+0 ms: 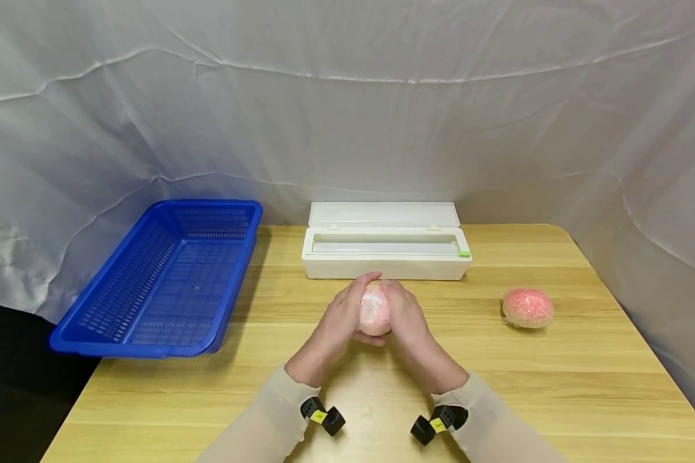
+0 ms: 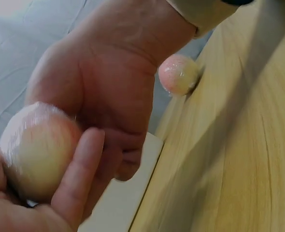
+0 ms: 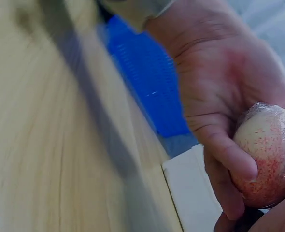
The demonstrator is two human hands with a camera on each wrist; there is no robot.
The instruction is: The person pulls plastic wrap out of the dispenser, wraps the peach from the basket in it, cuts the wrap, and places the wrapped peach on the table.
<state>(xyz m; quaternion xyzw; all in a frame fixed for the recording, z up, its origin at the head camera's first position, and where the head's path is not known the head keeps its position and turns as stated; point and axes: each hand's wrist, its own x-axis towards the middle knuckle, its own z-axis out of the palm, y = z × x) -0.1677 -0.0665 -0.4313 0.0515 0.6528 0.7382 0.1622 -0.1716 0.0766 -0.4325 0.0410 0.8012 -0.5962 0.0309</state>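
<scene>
A pink and pale-yellow peach [image 1: 374,310] wrapped in clear cling film is held between both hands above the table, in front of the white box. My left hand [image 1: 338,318] curls around its left side, fingers reaching beneath. From the right, my right hand [image 1: 408,315] grips the other side. Film wrinkles shine on the peach [image 2: 41,150] in the left wrist view. Red speckles show through the film on the peach [image 3: 268,154] in the right wrist view. A second wrapped peach [image 1: 528,308] lies on the table to the right, apart from both hands.
A white cling film dispenser [image 1: 385,267] stands at the back with its lid raised and a green slider [image 1: 464,254] at its right end. At the left, a blue plastic basket [image 1: 145,351] sits on the wooden table [image 1: 533,386]. Grey cloth [image 1: 347,128] hangs behind.
</scene>
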